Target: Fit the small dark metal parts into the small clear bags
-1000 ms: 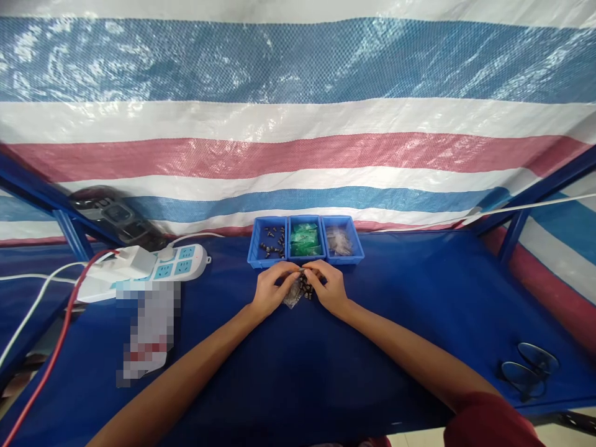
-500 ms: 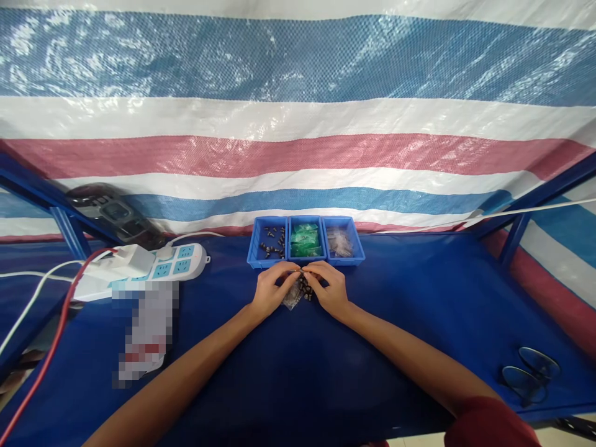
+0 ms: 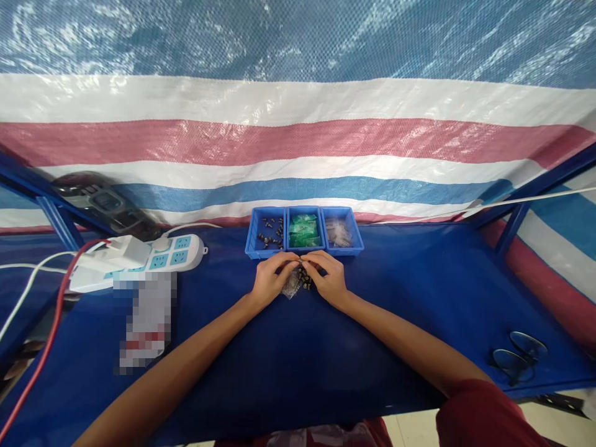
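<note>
- The left hand [image 3: 274, 277] and right hand [image 3: 328, 278] meet just in front of 3 blue bins, their fingertips nearly touching.
- On each hand the thumb and fingers are drawn close together; the tips are small and partly hidden, so I cannot tell whether they are clamped on anything.
- Below the fingertips, between the 2 hands, a clear bag [image 3: 292, 284] lies on the blue table [image 3: 288, 360], next to the left hand.
- A small pile of dark screws [image 3: 306, 284] is just to the right of the bag, near the right thumb.
- The left bin [image 3: 261, 253] has more screws [image 3: 271, 239] scattered on its floor.
- The middle bin [image 3: 305, 249] holds green packets [image 3: 304, 231].
- The right bin [image 3: 347, 251] holds clear packets [image 3: 339, 233].
- All 3 bins stand side by side at the back of the table, before a striped sheet [image 3: 298, 139].
- To the left lies a white power strip [image 3: 189, 251] with a plugged-in adapter [image 3: 133, 251]; a red cable [image 3: 59, 310] runs from there toward the near edge.
- A pixelated item [image 3: 151, 310], white and red, sits in front of the strip.
- At the right, well apart from the hands, glasses [image 3: 514, 360] rest on the table.
- A red sleeve [image 3: 484, 413] covers the upper right arm.
</note>
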Available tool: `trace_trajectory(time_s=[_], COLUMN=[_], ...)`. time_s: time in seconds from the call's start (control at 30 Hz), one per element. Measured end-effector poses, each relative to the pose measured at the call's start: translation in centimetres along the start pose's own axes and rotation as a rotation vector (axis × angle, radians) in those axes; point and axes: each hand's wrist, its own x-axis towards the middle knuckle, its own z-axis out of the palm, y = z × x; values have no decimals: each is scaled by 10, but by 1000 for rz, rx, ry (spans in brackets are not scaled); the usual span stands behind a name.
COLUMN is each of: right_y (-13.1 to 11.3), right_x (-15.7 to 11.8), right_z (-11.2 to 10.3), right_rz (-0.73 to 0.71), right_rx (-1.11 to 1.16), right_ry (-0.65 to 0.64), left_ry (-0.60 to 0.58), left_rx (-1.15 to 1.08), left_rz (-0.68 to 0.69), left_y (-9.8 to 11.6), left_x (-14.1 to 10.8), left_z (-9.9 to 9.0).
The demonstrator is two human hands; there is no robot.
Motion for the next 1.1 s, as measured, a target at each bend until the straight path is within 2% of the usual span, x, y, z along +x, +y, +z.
trace_trajectory(time_s=[0.4,0.73,1.1], right_y=[-1,-3,-4], right_x=[2,1,-2], right_z=[1,-2,-3], right_rz=[75,27,5], right_rx=[-13,-24,-53], right_ry=[-52,-10,-11], left_ry=[43,-41,-91], left_rx=[11,4,11], left_rz=[-15,-45,45], left_y=[2,3,2], left_x=[-1,4,4], left_z=[0,-1,0])
